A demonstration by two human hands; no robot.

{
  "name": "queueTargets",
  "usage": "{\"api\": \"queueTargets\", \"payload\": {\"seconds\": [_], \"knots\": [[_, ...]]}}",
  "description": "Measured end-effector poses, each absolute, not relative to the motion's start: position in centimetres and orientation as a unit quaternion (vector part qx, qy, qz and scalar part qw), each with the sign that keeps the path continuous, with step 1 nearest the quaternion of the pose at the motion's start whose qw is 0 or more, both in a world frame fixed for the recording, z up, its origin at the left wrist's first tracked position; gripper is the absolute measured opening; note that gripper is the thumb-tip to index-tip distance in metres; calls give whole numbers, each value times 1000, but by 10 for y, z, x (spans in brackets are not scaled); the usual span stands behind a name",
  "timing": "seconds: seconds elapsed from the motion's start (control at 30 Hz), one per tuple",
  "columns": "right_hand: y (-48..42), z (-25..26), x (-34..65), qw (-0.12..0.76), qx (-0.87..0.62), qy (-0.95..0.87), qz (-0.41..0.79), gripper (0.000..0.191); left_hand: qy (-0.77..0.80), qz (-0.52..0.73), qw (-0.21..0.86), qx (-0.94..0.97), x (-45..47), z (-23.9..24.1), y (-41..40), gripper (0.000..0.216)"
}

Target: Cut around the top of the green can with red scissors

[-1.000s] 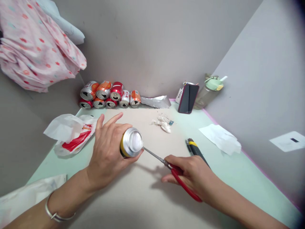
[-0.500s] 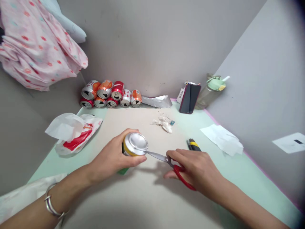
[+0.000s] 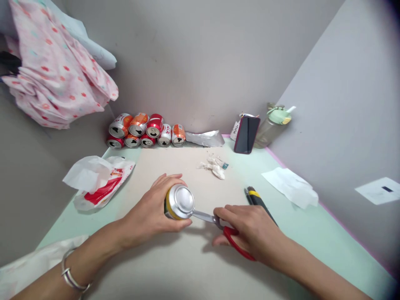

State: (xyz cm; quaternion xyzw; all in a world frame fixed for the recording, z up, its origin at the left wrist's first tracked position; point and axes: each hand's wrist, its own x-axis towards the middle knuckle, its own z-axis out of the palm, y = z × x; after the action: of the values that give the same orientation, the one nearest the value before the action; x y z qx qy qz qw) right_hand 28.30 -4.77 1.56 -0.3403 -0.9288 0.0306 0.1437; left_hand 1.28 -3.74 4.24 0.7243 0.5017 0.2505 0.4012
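Note:
My left hand (image 3: pixel 156 204) is wrapped round a drink can (image 3: pixel 183 199) with a yellow band, its silver domed bottom facing up and toward me. A pair of red-handled scissors (image 3: pixel 229 235) is gripped in my right hand (image 3: pixel 246 227). The blades run left and their tips meet the can's side near the rim; whether they have gone into the metal I cannot tell. Beyond my right hand lies a black and yellow utility knife (image 3: pixel 256 198), partly hidden behind that hand.
Several drink cans (image 3: pixel 155 126) are stacked at the back wall, beside a curled silver metal sheet (image 3: pixel 206 138). A phone (image 3: pixel 246 134) leans by a bottle (image 3: pixel 271 129). Crumpled tissue scraps (image 3: pixel 215 167) lie mid-table. A tissue pack (image 3: pixel 104 187) is left, white paper (image 3: pixel 290 187) right.
The can has turned slightly in my left hand, its bottom tilting more to the right. Both hands and the scissors sit a little lower in view, as does the whole scene.

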Motion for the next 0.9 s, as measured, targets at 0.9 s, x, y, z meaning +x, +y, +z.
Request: {"api": "queueTargets", "payload": {"seconds": [0.9], "knots": [[-51,41,277,66,-425,-817,384,48,461,291,208,812,12,25,-36,47]]}}
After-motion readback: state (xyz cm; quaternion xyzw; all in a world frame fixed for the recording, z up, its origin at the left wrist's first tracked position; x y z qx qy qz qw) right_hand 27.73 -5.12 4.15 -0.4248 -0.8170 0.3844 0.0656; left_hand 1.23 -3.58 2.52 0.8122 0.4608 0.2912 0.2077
